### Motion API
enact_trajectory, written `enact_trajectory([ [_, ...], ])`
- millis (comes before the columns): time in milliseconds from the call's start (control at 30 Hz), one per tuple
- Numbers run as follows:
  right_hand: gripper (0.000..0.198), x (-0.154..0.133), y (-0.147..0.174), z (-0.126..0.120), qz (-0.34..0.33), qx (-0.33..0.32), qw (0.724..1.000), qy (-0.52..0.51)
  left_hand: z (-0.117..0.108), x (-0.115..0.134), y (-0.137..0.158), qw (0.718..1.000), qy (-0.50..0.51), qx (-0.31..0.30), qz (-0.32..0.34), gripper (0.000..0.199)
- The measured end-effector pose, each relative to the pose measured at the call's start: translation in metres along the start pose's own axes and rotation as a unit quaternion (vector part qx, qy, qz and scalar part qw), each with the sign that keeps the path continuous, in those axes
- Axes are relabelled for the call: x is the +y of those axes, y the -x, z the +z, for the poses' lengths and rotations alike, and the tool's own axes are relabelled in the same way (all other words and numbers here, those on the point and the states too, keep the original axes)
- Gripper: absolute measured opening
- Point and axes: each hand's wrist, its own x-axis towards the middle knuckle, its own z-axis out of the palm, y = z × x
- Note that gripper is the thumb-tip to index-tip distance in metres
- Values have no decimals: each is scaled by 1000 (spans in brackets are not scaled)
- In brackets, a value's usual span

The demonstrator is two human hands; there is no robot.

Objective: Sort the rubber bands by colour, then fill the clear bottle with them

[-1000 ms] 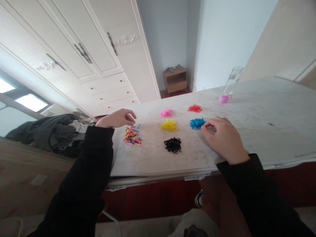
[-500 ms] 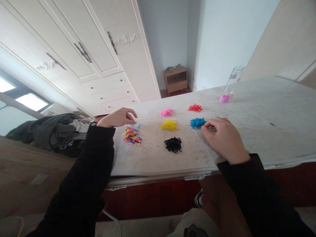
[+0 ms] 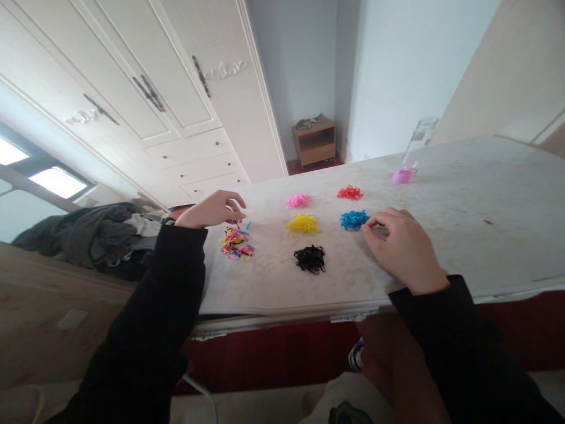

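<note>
Small rubber bands lie in heaps on the pale table (image 3: pixel 265 282). My left hand (image 3: pixel 214 209) is over the top of a mixed-colour heap of rubber bands (image 3: pixel 237 244), fingers curled towards the thumb; a small dark piece shows just below the fingertips, and I cannot make out whether it is held. Beside it lies a single blue band (image 3: pixel 248 225). At the right edge of the blue rubber bands (image 3: pixel 353 220), my right hand (image 3: pixel 404 250) has thumb and forefinger pinched together; anything between them is hidden. Yellow (image 3: pixel 302 224) and black rubber bands (image 3: pixel 310 259) form heaps between the hands.
Farther back are heaps of pink (image 3: pixel 298 201) and red rubber bands (image 3: pixel 350 192). A clear glass bottle (image 3: pixel 415 144) and a pink rounded object (image 3: pixel 402 176) stand at the far right edge. Dark clothes (image 3: pixel 88 235) are piled left of the table.
My left fingers have shifted slightly above the mixed heap, and a dark piece now shows beneath them. My right hand stays almost still beside the blue heap.
</note>
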Motion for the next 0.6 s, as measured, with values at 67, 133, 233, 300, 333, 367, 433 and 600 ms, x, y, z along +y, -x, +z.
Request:
enact_trajectory([
  [67,15,0,0,0,-2,1,1000,3,1,0,0,1000,11,9,5,30],
  [133,15,1,0,1,-4,2,1000,5,2,0,0,1000,18,19,12,29],
  [233,14,1,0,1,-7,3,1000,4,6,4,0,998,43,38,18,32],
  [300,13,0,0,1,-14,9,1000,-3,13,10,1,996,75,49,29,35],
  [333,12,0,-1,1,-20,14,1000,-12,18,15,1,993,93,51,41,36],
  [367,11,-1,-1,1,-28,22,999,-24,24,20,1,991,111,54,58,36],
  [433,10,-4,-1,0,-51,38,996,-57,39,31,2,982,155,55,97,36],
  [600,9,-22,3,-2,-150,41,979,-133,83,61,11,946,271,66,167,33],
])
